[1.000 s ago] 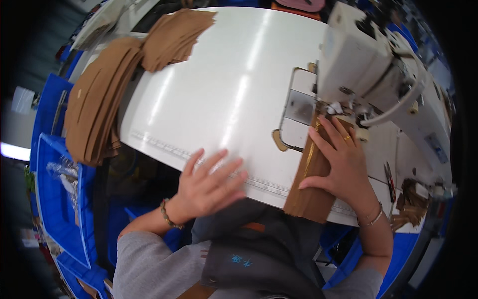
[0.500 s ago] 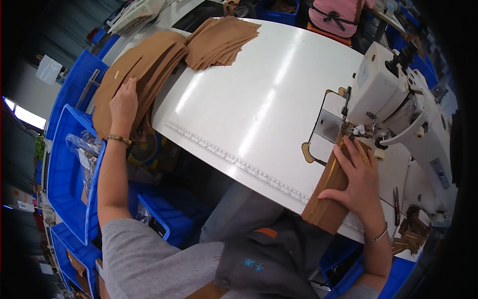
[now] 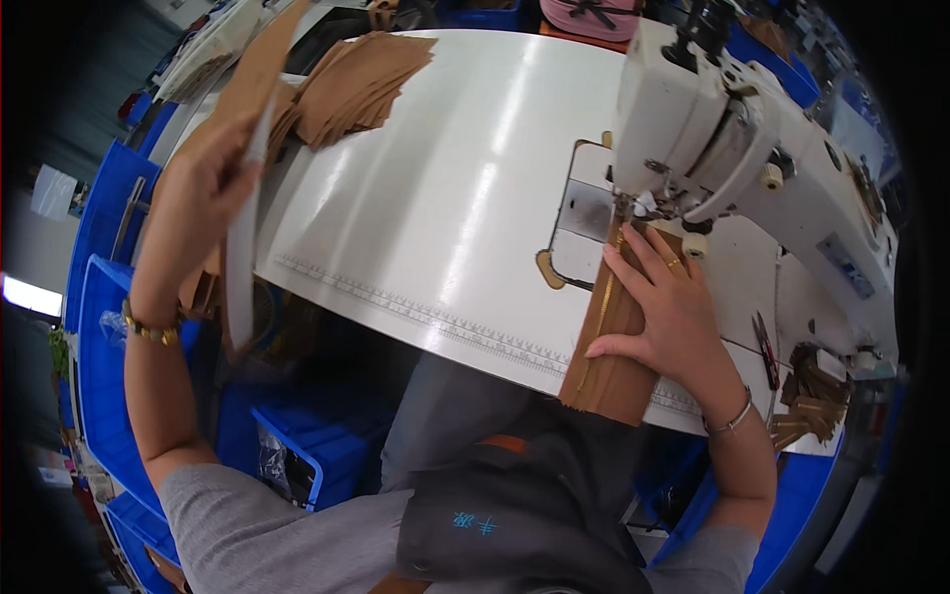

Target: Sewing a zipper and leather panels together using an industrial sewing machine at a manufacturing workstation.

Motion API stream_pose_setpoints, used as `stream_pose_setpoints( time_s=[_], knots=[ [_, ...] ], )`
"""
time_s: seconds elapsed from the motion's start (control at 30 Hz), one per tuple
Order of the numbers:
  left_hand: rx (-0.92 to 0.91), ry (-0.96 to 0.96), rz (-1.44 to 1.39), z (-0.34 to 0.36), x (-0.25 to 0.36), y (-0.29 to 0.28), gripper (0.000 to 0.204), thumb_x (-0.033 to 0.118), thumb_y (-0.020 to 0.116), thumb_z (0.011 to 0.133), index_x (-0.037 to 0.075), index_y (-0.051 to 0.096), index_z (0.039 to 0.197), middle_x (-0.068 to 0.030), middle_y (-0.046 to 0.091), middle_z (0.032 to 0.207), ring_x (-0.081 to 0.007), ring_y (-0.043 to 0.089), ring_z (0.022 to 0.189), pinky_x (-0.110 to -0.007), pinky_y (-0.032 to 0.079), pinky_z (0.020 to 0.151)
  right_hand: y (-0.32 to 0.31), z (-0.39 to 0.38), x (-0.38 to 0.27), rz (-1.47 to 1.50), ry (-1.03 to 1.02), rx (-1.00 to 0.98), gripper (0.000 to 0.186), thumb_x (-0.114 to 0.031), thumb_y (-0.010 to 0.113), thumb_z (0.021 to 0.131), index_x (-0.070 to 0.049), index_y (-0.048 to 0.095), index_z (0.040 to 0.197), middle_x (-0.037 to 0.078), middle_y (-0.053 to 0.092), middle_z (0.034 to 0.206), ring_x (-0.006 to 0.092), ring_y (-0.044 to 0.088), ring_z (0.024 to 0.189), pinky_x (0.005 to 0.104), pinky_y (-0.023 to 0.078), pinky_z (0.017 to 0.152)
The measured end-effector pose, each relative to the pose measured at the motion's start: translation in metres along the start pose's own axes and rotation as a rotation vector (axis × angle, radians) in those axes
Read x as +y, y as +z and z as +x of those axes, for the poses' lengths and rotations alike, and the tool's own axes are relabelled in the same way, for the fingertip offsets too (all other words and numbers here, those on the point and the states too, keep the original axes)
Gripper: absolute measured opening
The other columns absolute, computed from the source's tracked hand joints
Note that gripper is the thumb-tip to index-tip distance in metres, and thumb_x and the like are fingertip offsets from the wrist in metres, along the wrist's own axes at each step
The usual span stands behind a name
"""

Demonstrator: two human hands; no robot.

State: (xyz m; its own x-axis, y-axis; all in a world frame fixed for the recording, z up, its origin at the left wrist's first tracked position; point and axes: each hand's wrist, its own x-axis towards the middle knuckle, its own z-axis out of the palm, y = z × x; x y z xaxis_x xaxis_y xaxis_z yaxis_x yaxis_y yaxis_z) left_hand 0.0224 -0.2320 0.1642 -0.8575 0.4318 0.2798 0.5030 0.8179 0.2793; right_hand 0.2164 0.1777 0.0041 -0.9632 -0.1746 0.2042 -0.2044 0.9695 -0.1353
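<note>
At the table's left end my left hand (image 3: 206,193) is closed on a brown fabric panel (image 3: 259,67), lifted on edge and smeared by motion; a white underside shows along it. Part of the pile of brown panels (image 3: 200,287) shows beneath. My right hand (image 3: 668,309) lies flat with fingers spread on a brown fabric piece (image 3: 630,388) that has a gold-toothed zipper along it. The far end of this piece lies at the needle area of a white sewing machine (image 3: 661,119), beside my fingertips. My right hand grips nothing.
A fanned stack of brown pieces (image 3: 361,87) lies on the far left of the white table (image 3: 445,198). Red-handled snips (image 3: 765,348) and brown scraps (image 3: 816,401) sit at the right. Blue bins (image 3: 104,346) stand along the left. A person in pink (image 3: 592,18) is beyond the table.
My left hand has gone from lying on the brown pile to raising a panel off it. The view has shifted; my right hand stays on the zippered piece.
</note>
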Motion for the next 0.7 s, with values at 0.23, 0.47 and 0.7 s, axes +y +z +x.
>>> stream_pose_setpoints(
  time_s=[0.23, 0.47, 0.7],
  knots=[
    [-0.88, 0.269, -0.521, -0.039, 0.105, 0.085, 0.062, 0.006, 0.064, 0.092, -0.002, 0.048, 0.151, -0.0182, 0.062, 0.077, -0.0311, 0.062, 0.065, -0.04, 0.051, 0.066, 0.001, 0.0, 0.001, 0.052, -0.008, 0.042, 0.11, -0.086, 0.072, 0.066, -0.005, 0.066, 0.141, 0.022, 0.05, 0.155, 0.0408, 0.058, 0.131, 0.0633, 0.031, 0.121],
    [-1.049, 0.267, -0.712, -0.043, 0.128, 0.099, 0.058, 0.007, 0.06, 0.094, 0.001, 0.049, 0.151, -0.0142, 0.059, 0.075, -0.0243, 0.059, 0.064, -0.038, 0.048, 0.063, -0.005, 0.002, -0.001, 0.104, -0.002, 0.014, 0.105, -0.081, 0.076, 0.066, -0.004, 0.068, 0.137, 0.023, 0.059, 0.143, 0.0398, 0.058, 0.128, 0.0606, 0.032, 0.12],
    [-1.194, 0.332, -0.963, -0.043, 0.166, 0.121, 0.069, 0.008, 0.057, 0.097, 0.006, 0.036, 0.163, -0.0092, 0.052, 0.074, -0.0173, 0.054, 0.062, -0.034, 0.047, 0.062, 0.012, -0.001, 0.002, 0.047, -0.06, 0.195, 0.071, -0.059, 0.082, 0.074, -0.01, 0.072, 0.125, 0.011, 0.07, 0.124, 0.0322, 0.064, 0.12, 0.0563, 0.043, 0.11]
  ],
)
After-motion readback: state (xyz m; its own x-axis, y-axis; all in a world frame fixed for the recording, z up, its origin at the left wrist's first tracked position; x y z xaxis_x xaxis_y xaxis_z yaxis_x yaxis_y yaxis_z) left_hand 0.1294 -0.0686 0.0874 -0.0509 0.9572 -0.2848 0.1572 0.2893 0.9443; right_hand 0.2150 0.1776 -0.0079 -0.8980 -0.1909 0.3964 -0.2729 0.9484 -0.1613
